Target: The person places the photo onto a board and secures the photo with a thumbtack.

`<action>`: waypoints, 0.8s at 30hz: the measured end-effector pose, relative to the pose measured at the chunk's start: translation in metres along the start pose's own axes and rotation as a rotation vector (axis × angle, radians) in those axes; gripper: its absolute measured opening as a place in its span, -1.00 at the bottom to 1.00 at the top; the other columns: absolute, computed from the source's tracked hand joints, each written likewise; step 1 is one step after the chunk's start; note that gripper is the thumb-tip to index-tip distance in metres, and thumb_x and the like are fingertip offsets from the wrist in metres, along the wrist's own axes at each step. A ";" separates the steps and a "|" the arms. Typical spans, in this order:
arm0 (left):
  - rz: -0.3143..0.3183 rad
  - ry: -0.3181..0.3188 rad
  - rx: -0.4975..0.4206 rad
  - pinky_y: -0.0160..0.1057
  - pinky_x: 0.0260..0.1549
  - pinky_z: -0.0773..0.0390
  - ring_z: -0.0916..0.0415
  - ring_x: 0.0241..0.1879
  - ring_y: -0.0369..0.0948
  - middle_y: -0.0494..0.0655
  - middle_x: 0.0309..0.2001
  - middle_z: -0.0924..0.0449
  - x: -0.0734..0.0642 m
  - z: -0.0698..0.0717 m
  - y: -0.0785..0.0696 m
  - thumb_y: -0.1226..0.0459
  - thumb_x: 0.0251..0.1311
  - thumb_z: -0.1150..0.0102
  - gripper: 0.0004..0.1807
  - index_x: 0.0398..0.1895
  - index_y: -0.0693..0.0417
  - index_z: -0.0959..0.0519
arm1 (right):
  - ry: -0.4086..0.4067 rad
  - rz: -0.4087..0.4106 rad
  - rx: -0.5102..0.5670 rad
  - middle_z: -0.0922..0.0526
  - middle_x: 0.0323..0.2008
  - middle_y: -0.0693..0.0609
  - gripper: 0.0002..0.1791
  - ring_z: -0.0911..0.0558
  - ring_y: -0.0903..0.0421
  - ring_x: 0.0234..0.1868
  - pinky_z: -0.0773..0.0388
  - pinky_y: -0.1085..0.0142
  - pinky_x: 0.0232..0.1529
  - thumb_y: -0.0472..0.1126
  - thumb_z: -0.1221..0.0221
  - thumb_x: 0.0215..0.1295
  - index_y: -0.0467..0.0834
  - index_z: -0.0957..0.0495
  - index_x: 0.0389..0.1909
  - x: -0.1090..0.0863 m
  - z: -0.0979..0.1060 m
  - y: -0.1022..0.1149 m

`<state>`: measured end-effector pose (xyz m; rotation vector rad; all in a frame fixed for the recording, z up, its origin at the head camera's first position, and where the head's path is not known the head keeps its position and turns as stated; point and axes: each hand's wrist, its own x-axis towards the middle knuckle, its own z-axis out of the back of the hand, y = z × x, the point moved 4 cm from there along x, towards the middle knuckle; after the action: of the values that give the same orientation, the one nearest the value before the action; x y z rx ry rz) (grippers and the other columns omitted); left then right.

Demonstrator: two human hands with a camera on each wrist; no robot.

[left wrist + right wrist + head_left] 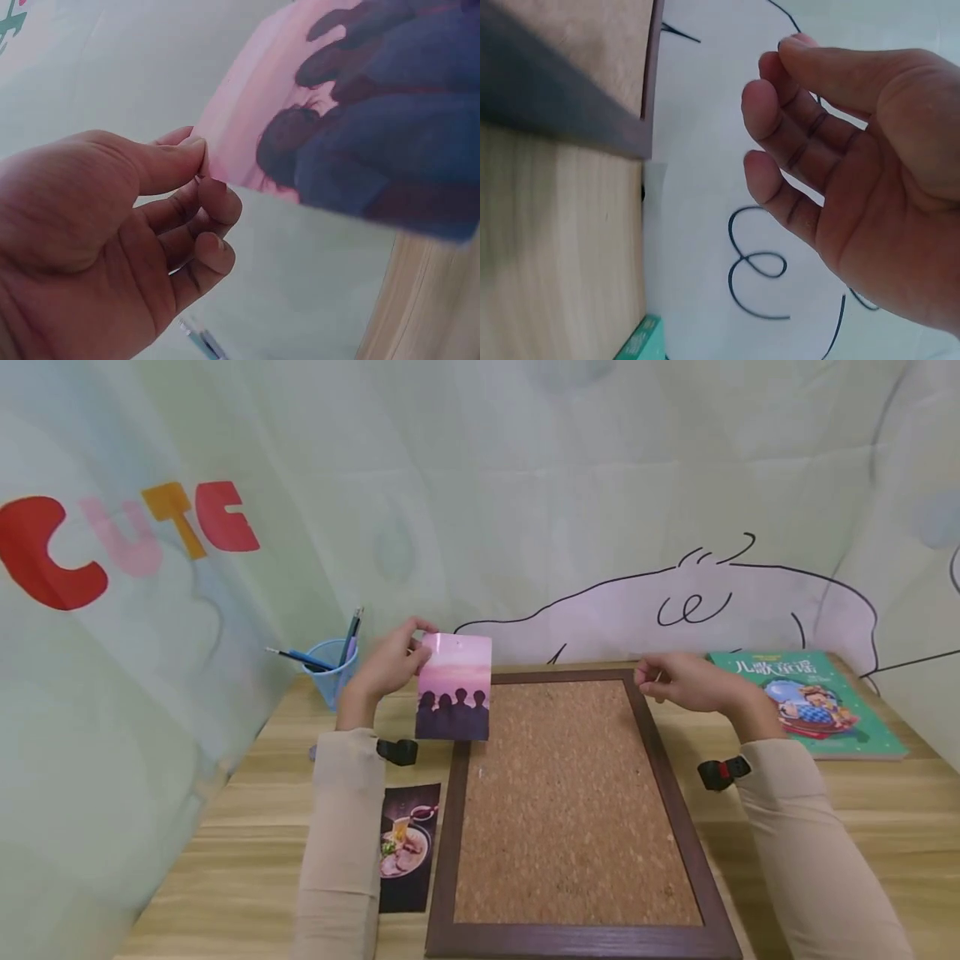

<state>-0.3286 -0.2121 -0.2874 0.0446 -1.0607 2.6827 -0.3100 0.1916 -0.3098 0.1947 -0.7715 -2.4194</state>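
Observation:
My left hand (390, 664) pinches the upper left edge of a photo (453, 685) with a pink sky and dark silhouettes of several people. In the left wrist view, the thumb and index finger (196, 146) meet at the photo's edge. The photo is held up over the upper left corner of a brown-framed cork board (562, 802). My right hand (686, 681) hovers by the board's upper right corner, thumb and index tips together. A tiny dark speck (781, 45) shows at those tips; I cannot tell what it is.
A second photo (407, 852), of a noodle bowl, lies left of the board, partly behind my left sleeve. A blue pen cup (330, 672) with several pens stands at the back left. A green book (817, 706) lies at the right. A printed curtain (525, 510) hangs behind.

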 end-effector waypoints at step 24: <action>-0.041 0.140 -0.262 -0.26 -0.55 -0.36 -0.43 -0.45 0.10 0.03 -0.48 -0.46 0.027 -0.067 -0.016 0.40 0.44 0.02 -0.67 0.23 0.13 -0.40 | -0.193 -0.121 0.094 -0.55 -0.19 -0.17 -0.85 -0.52 -0.06 -0.18 -0.46 0.19 -0.24 -0.31 -0.07 0.48 -0.33 -0.51 -0.10 0.066 -0.003 0.022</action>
<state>-0.3464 -0.1490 -0.3226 -0.1658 -1.3381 2.4479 -0.3520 0.1378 -0.2969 0.0452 -0.9867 -2.5447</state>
